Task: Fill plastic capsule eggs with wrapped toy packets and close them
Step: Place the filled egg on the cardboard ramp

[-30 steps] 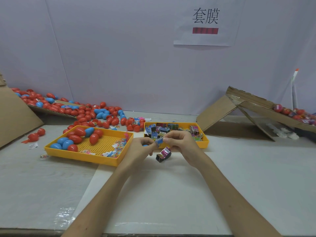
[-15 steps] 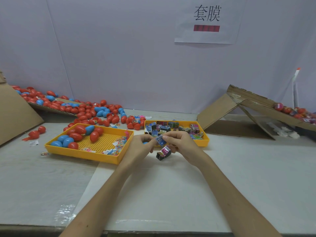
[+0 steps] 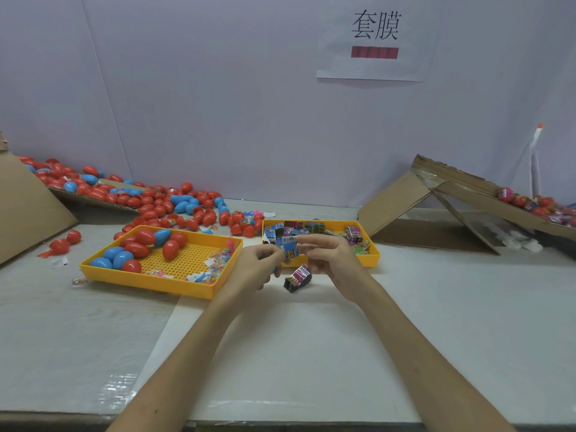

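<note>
Right hand point(image 3: 330, 260) pinches blue packet point(image 3: 290, 247), now turned upright; left hand point(image 3: 254, 271) grips blue egg half point(image 3: 274, 270); insertion judged imminent

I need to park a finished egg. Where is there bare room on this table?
Free: the white sheet nearer you than the lone packet, and the table right of it, in front of the cardboard ramp. Crowded: the yellow egg tray, the packet tray, and the loose eggs behind them.
</note>
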Tool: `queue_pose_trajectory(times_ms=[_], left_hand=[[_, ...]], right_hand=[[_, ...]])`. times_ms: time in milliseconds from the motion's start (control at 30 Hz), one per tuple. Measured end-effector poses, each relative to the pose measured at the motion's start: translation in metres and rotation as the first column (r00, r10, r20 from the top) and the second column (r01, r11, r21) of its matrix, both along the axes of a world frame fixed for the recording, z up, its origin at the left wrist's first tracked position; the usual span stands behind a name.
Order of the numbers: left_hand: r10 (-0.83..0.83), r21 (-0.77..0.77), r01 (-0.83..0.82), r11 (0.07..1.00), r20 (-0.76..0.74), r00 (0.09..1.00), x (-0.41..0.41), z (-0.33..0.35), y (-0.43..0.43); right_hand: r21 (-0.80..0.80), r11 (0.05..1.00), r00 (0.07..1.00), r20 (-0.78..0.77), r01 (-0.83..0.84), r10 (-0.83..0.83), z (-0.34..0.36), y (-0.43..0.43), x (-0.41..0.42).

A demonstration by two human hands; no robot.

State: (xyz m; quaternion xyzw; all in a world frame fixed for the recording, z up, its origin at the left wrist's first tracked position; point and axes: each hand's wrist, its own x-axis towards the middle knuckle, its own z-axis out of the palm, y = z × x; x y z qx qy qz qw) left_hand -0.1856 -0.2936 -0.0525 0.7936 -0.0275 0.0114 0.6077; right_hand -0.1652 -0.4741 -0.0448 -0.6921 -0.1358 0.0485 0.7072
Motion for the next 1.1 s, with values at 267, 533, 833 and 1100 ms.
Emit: queue_pose_trajectory(times_ms=[267,533,833,1100], left_hand=[[0.017,-0.497,-0.067,0.865,-0.106,0.994,0.005,0.008,0.003],[-0.041,-0.658,-0.015,0.753,-0.069,0.997,0.005,0.007,0.008],[-0.059,-0.611,0.056,0.79,0.015,0.998,0.006,0.004,0.012],[-0.055,-0.594,0.081,0.8,0.062,0.997,0.006,0.003,0.012]], right_hand=[[0.037,0.997,0.997,-0.021,0.069,-0.068,0.003,-0.003,0.001],[0.051,0.996,0.997,-0.033,0.069,-0.067,0.005,-0.003,0.0],[0.095,0.995,0.999,-0.036,0.043,-0.04,0.006,-0.004,0.0],[0.095,0.994,0.999,-0.012,0.047,-0.047,0.006,-0.005,0.001]])
